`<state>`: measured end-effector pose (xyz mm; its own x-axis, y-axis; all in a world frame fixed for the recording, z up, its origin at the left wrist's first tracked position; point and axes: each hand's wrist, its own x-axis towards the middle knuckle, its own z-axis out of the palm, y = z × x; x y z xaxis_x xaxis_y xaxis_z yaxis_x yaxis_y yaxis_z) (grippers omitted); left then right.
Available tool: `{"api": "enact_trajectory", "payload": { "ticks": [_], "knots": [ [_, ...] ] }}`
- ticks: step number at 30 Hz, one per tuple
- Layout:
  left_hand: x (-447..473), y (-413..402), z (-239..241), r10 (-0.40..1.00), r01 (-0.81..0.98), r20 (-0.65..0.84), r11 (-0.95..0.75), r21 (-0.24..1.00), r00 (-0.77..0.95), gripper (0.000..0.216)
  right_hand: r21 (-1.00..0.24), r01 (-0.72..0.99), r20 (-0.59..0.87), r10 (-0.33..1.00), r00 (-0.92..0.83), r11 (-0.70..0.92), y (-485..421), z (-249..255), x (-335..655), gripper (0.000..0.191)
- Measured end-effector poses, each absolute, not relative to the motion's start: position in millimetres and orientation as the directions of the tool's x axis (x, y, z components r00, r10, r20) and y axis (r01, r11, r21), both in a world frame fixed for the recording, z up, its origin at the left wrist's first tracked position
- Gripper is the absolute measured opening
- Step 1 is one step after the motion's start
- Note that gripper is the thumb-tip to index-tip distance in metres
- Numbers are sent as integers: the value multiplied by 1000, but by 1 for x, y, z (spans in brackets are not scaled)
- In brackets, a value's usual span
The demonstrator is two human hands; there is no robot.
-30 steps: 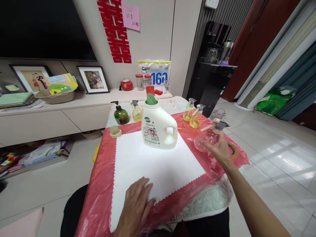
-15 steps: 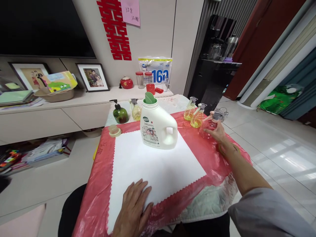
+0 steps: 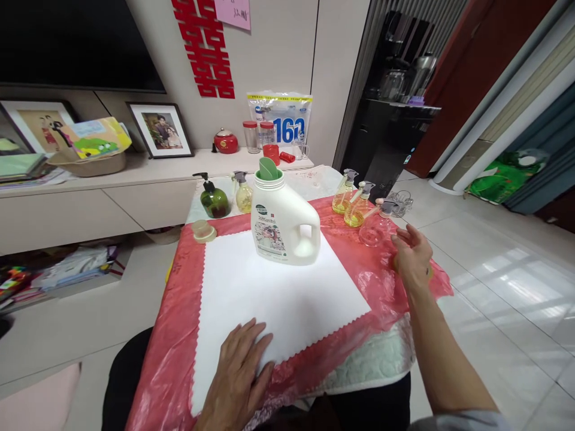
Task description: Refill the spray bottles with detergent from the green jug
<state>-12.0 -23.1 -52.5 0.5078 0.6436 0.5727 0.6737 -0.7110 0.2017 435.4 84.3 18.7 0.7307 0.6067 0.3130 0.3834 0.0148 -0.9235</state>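
My left hand (image 3: 242, 371) lies flat, fingers out, on the near part of a white sheet with scalloped edges (image 3: 278, 305). Off to the right, my right hand (image 3: 412, 257) hovers with bent fingers apart and nothing in them. Just left of it stands a clear pump bottle (image 3: 375, 230) that looks empty. Two pump bottles (image 3: 357, 214) with yellow liquid stand beyond that one. Partly hidden under my right hand is something yellow (image 3: 429, 272). A large white detergent jug (image 3: 287, 230) stands upright on the sheet, a green spout (image 3: 268, 169) showing in its mouth.
A green pump bottle (image 3: 214, 200) and a pale yellow pump bottle (image 3: 243, 194) stand at the back left. A pale cap (image 3: 203, 231) sits by the sheet's corner. Red plastic film (image 3: 168, 335) covers the table. Behind is a low cabinet (image 3: 148, 200) with jars and photo frames.
My right hand has let go of the clear pump bottle and drawn back to the right. The bottle stays standing. My left hand keeps its place on the sheet, and the view has shifted slightly.
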Motion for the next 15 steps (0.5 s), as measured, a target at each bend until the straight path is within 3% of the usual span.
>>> {"api": "enact_trajectory", "payload": {
  "ticks": [6, 9, 12, 15],
  "knots": [
    [-7, -34, -71, 656, 701, 555, -692, 173, 511, 41, -951, 171, 305, 691, 656, 258, 59, 49, 348, 66],
    [-14, -31, -67, 604, 653, 610, -736, 179, 513, 30, -932, 8, 279, 707, 649, 361, 62, 71, 322, 62],
    [-29, -19, -32, 665, 614, 510, -731, 296, 545, 37, -917, -72, 262, 730, 631, 392, 69, 81, 313, 62],
    [-49, 6, 16, 809, 653, 338, -588, 478, 481, 38, -922, -190, 163, 782, 601, 338, 75, 71, 317, 65]
  ]
}}
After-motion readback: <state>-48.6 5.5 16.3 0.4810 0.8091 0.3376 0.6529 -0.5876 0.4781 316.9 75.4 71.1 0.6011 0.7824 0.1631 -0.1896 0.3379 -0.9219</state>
